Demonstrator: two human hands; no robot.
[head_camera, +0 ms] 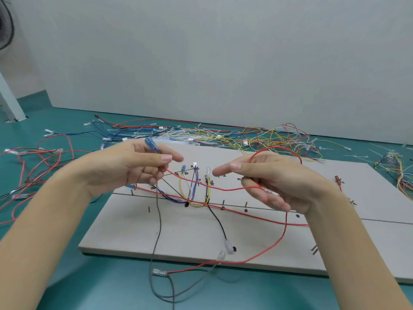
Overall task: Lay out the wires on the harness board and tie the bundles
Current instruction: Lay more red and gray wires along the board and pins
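A grey harness board (pixel 279 247) lies on the teal floor with yellow, blue, white, red and black wires (pixel 194 198) routed between its pegs. Both hands hover above it. My left hand (pixel 131 168) holds a blue-sleeved terminal (pixel 152 145) against its fingers and pinches one end of a loose red wire (pixel 214 186). That wire runs across to my right hand (pixel 274 180), loops over it and drops to a clear terminal (pixel 159 272) on the floor. My right hand's lower fingers curl round the wire and a clear terminal (pixel 271 192). A black wire (pixel 157 220) hangs from my left hand.
A tangled heap of loose wires and white cable ties (pixel 223 135) lies behind the board along the white wall. More red wires (pixel 33 166) sprawl at the left, a yellow and blue bundle (pixel 400 175) at the right. A fan (pixel 5 25) stands top left.
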